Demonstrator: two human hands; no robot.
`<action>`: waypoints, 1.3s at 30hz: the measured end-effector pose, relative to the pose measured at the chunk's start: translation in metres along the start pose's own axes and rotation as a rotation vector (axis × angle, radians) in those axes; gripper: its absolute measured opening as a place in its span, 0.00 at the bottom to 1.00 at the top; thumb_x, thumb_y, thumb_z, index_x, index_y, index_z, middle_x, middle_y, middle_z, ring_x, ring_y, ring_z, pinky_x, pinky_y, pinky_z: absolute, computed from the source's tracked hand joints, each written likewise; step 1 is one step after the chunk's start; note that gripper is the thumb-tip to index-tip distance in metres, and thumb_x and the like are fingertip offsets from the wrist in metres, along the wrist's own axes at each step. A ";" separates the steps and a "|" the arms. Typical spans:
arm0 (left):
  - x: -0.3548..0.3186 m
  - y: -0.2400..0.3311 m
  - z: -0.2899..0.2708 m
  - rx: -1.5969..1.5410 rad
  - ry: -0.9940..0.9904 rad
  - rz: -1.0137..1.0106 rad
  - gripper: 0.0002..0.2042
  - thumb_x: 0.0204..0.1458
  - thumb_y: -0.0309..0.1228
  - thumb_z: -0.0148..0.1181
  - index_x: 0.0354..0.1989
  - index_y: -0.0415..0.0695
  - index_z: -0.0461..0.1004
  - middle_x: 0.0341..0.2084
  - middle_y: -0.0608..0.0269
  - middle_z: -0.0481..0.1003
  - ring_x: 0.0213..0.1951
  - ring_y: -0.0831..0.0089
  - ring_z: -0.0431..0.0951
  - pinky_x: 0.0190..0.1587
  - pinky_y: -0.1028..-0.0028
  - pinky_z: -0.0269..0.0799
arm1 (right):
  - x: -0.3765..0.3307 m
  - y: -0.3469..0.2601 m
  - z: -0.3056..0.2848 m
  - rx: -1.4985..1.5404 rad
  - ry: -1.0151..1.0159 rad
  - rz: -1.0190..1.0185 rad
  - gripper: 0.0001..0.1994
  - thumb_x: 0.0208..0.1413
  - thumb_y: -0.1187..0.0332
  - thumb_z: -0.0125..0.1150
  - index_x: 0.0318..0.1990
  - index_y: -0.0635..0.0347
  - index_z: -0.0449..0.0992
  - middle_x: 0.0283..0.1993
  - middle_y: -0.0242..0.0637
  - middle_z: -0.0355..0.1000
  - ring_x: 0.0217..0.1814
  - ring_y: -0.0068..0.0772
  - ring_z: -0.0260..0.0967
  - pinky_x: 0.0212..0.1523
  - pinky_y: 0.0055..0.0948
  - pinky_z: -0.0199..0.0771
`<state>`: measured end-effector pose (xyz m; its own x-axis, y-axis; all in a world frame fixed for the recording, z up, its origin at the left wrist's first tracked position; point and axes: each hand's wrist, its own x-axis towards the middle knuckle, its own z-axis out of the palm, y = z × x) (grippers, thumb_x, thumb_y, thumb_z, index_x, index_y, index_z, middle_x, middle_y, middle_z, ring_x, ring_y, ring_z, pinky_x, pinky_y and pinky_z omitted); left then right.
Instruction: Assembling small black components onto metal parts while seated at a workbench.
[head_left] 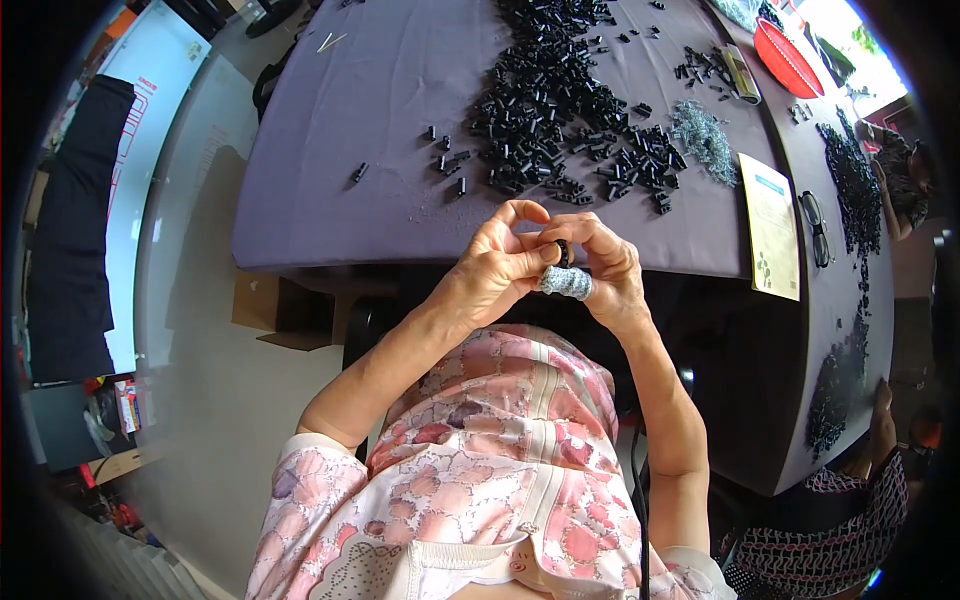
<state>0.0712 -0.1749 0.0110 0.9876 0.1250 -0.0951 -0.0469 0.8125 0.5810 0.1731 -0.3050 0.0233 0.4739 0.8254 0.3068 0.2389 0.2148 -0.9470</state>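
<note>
Both hands meet just off the table's near edge, above my lap. Between the fingertips is a small black plastic piece (563,253), mostly hidden by the fingers. My left hand (490,262) pinches it from the left, thumb and forefinger closed. My right hand (612,268) closes on it from the right. A grey, knitted-looking cover (567,283) sits at the right thumb. Beyond the hands spreads a big pile of short black tubular pieces (530,120), with several loose ones to its left.
A purple-grey cloth covers the table (370,90). To the right lie a heap of small silvery parts (703,138), a yellowish booklet (768,225), glasses (817,228) and a red basket (787,58). More black pieces (850,190) lie near other people at the far right. A cardboard box (258,302) stands below.
</note>
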 end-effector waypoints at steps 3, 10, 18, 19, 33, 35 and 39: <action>0.000 0.001 0.002 0.025 0.032 -0.006 0.18 0.50 0.21 0.57 0.46 0.48 0.59 0.32 0.64 0.74 0.32 0.79 0.74 0.33 0.77 0.72 | 0.000 0.000 0.000 0.019 0.013 0.014 0.16 0.38 0.75 0.69 0.38 0.64 0.74 0.43 0.36 0.69 0.46 0.26 0.65 0.50 0.25 0.62; 0.002 0.000 0.000 -0.016 -0.025 -0.006 0.18 0.50 0.19 0.56 0.46 0.48 0.59 0.31 0.64 0.73 0.32 0.78 0.74 0.34 0.76 0.73 | 0.000 0.006 -0.003 0.063 -0.004 -0.009 0.15 0.39 0.76 0.67 0.38 0.65 0.74 0.43 0.36 0.69 0.46 0.24 0.65 0.49 0.25 0.63; 0.003 0.014 0.000 0.226 0.198 0.093 0.17 0.48 0.20 0.58 0.45 0.45 0.61 0.30 0.64 0.73 0.27 0.81 0.71 0.26 0.82 0.66 | 0.004 -0.003 0.004 -0.161 0.032 -0.076 0.24 0.37 0.81 0.66 0.47 0.60 0.72 0.46 0.36 0.69 0.39 0.28 0.66 0.42 0.24 0.67; -0.001 0.022 -0.002 0.360 0.223 0.131 0.14 0.48 0.20 0.58 0.41 0.44 0.64 0.28 0.66 0.72 0.25 0.83 0.69 0.26 0.83 0.64 | 0.004 -0.006 0.006 -0.203 0.024 -0.064 0.24 0.37 0.83 0.64 0.47 0.60 0.72 0.46 0.37 0.68 0.39 0.30 0.67 0.41 0.26 0.69; 0.002 0.089 -0.073 1.818 0.740 0.831 0.06 0.46 0.23 0.56 0.33 0.41 0.75 0.29 0.56 0.73 0.33 0.57 0.75 0.37 0.66 0.70 | 0.001 0.031 -0.082 -0.185 0.583 0.073 0.09 0.50 0.83 0.56 0.38 0.64 0.76 0.31 0.25 0.71 0.33 0.11 0.63 0.34 0.13 0.64; 0.002 0.086 -0.064 1.858 0.793 0.854 0.06 0.47 0.24 0.57 0.34 0.41 0.75 0.30 0.56 0.72 0.34 0.59 0.74 0.37 0.66 0.69 | 0.002 0.030 -0.085 -0.180 0.634 0.101 0.07 0.51 0.80 0.57 0.38 0.62 0.76 0.29 0.22 0.70 0.30 0.10 0.61 0.31 0.13 0.62; -0.004 0.086 -0.014 1.430 0.668 0.849 0.04 0.52 0.28 0.56 0.31 0.41 0.71 0.20 0.62 0.70 0.24 0.70 0.72 0.31 0.73 0.67 | 0.001 0.034 -0.086 -0.198 0.676 0.114 0.06 0.53 0.77 0.58 0.38 0.61 0.76 0.28 0.20 0.68 0.25 0.09 0.56 0.24 0.12 0.56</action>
<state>0.0606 -0.0975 0.0500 0.5261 0.6844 0.5048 0.0528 -0.6187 0.7838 0.2547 -0.3423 -0.0005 0.9117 0.3189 0.2591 0.2751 -0.0053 -0.9614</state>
